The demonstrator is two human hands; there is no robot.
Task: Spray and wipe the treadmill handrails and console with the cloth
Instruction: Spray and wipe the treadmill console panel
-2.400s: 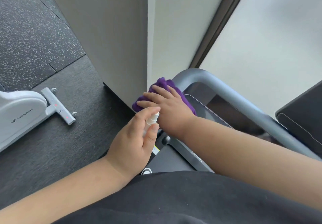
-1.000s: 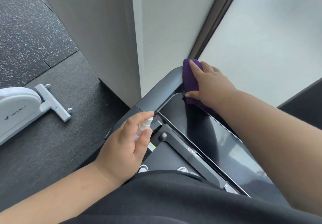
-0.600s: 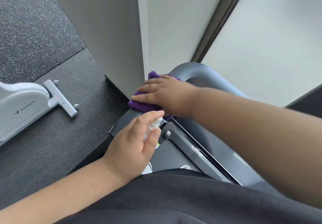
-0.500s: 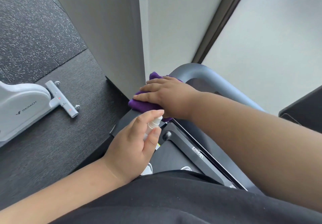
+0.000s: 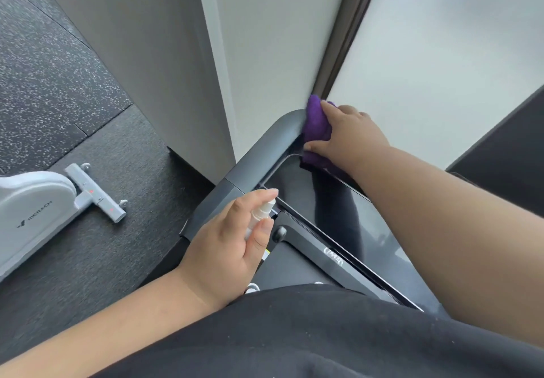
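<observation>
My right hand presses a purple cloth onto the far corner of the grey treadmill handrail, where the rail bends beside the wall. The cloth also overlaps the top edge of the glossy black console. My left hand is closed around a small clear spray bottle with a white nozzle, held over the near left part of the rail. Most of the bottle is hidden in my palm.
A white wall corner stands right behind the rail. A white exercise machine base with a grey foot bar sits on the dark speckled floor at left. My black shirt fills the bottom of the view.
My right hand has slid the cloth from the near left part of the handrail up to its far corner. My left hand still holds the spray bottle in about the same place.
</observation>
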